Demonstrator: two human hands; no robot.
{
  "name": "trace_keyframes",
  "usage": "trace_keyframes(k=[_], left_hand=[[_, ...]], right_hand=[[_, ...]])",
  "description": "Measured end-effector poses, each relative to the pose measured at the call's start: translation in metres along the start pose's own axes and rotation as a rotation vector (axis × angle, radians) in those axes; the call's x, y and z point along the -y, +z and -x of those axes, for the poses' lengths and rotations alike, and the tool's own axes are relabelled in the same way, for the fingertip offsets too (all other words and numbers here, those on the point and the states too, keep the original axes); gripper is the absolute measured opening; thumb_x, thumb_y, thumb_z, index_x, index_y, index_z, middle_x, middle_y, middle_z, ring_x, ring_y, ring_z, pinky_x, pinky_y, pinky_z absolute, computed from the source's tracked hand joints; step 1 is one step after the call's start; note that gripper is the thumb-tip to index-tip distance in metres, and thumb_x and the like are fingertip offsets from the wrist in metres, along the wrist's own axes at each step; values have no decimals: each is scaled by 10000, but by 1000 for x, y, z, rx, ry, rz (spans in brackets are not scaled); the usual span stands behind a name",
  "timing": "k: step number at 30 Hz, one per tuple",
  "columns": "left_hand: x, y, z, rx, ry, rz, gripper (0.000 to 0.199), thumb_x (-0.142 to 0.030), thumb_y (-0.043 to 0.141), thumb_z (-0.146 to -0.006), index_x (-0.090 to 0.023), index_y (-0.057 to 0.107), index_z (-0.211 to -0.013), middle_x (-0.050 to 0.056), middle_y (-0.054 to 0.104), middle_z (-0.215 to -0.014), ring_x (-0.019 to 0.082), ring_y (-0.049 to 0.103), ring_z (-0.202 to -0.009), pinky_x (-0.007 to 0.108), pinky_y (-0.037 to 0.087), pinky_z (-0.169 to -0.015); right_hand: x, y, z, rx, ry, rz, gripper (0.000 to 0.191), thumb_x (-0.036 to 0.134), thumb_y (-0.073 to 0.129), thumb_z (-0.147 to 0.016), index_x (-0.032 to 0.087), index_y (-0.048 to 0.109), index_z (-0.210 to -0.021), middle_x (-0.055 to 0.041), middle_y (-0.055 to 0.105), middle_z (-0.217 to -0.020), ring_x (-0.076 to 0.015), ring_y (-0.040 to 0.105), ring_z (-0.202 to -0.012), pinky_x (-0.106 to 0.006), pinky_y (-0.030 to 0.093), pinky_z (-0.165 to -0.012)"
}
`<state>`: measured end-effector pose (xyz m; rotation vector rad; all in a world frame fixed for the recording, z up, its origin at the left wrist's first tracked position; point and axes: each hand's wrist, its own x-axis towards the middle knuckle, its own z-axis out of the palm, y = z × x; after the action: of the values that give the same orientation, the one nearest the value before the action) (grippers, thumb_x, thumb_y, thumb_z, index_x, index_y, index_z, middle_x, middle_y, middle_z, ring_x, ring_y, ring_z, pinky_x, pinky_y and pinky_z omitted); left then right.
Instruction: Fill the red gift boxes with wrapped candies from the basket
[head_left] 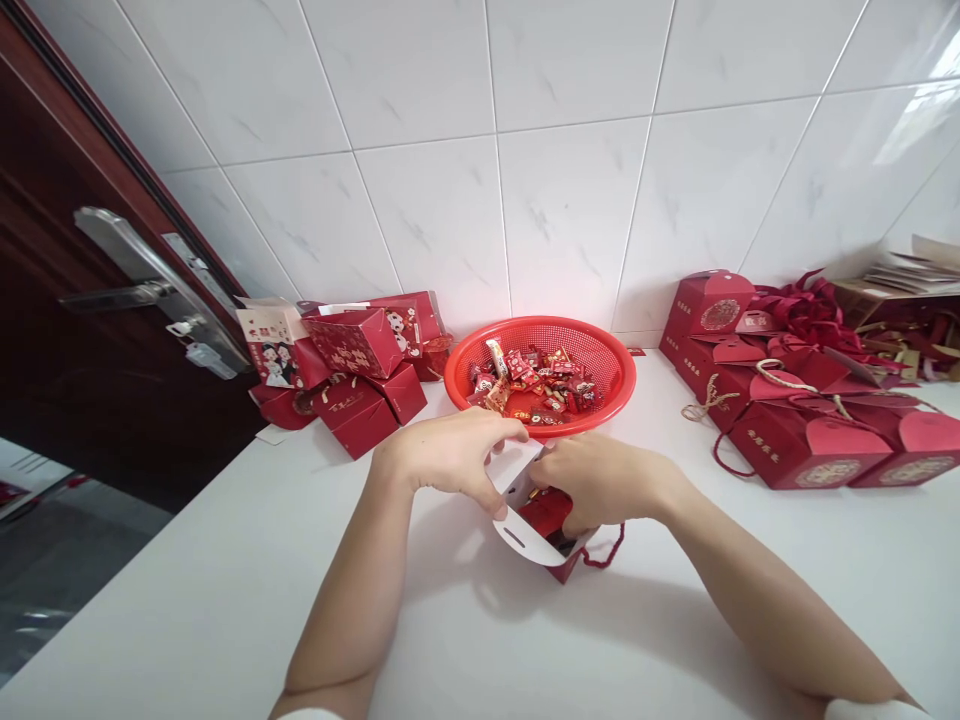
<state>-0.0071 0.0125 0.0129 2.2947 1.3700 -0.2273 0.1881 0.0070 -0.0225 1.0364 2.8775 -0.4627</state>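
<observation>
A small red gift box (pixel 531 545) with white-lined flaps stands open on the white table, a dark red cord handle (pixel 606 552) hanging from its right side. My left hand (pixel 454 455) holds the box by its left side, thumb against the near flap and fingers by the far one. Over the box's right side, my right hand (pixel 600 480) reaches in with curled fingers. What those fingers hold, if anything, is hidden. Red wrapped contents (pixel 546 512) show inside. Just behind both hands sits a red plastic basket (pixel 615 400) with assorted wrapped candies (pixel 551 375).
Several red boxes (pixel 360 415) are piled at the left. To the right stand closed red gift boxes (pixel 806 445) with cords, red ribbons (pixel 814 310) and a cardboard box (pixel 877 298). A tiled wall (pixel 570 220) borders the table behind; a dark door (pixel 90 330) is at left.
</observation>
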Motion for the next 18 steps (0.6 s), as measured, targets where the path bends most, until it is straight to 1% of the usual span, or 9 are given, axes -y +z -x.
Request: trace_keyframes(k=[2, 3, 5, 7, 10, 12, 15, 18], left_hand=[[0, 0, 0, 9, -4, -3, 818, -422, 814, -576, -253, 569, -1339, 40, 650, -1134, 259, 603, -1064, 254, 459, -774], [1, 0, -1, 13, -2, -2, 814, -414, 815, -577, -251, 569, -1335, 40, 649, -1133, 260, 603, -1066, 255, 460, -772], [1, -1, -1, 23, 13, -1, 786, -410, 809, -586, -241, 572, -1317, 40, 649, -1124, 261, 604, -1065, 258, 462, -764], [1, -2, -1, 33, 29, -8, 749, -421, 799, -596, -229, 580, -1287, 43, 649, -1117, 264, 607, -1057, 266, 466, -759], [1, -4, 0, 49, 34, -18, 710, -437, 789, -603, -225, 589, -1251, 44, 653, -1111, 266, 611, -1041, 277, 467, -761], [1, -5, 0, 51, 39, -20, 701, -437, 784, -607, -231, 587, -1248, 39, 660, -1107, 262, 613, -1034, 282, 465, -779], [1, -5, 1, 39, 52, -26, 681, -426, 781, -613, -230, 588, -1236, 35, 664, -1110, 253, 611, -1030, 280, 461, -791], [0, -7, 5, 14, 53, -44, 675, -429, 779, -626, -229, 585, -1241, 33, 657, -1128, 250, 603, -1036, 275, 460, -778]], right_hand=[[3, 1, -3, 63, 4, 83, 130, 120, 649, -754, 194, 730, -823, -36, 683, -723, -162, 588, -632, -265, 293, -530], [3, 0, -4, 88, 12, 135, 166, 96, 586, -793, 179, 725, -830, -51, 686, -737, -165, 582, -629, -273, 279, -525], [4, -4, -3, 74, 29, 208, 224, 80, 499, -845, 154, 710, -827, -70, 678, -743, -167, 564, -613, -285, 253, -519], [3, -8, -2, 62, 11, 206, 245, 117, 460, -892, 146, 696, -833, -71, 664, -740, -164, 547, -602, -285, 244, -521], [3, -10, -1, 98, -18, 144, 264, 151, 436, -918, 149, 690, -846, -63, 657, -733, -159, 539, -600, -280, 254, -523], [4, -7, -3, 106, 32, 166, 232, 118, 463, -882, 142, 692, -851, -73, 669, -748, -168, 558, -620, -283, 254, -524], [4, -6, -4, 40, 101, 199, 196, 111, 504, -848, 142, 691, -894, -90, 693, -813, -185, 595, -669, -288, 253, -534], [1, -14, 3, -8, 104, 133, 169, 163, 520, -863, 172, 684, -902, -70, 691, -804, -183, 601, -666, -282, 282, -551]])
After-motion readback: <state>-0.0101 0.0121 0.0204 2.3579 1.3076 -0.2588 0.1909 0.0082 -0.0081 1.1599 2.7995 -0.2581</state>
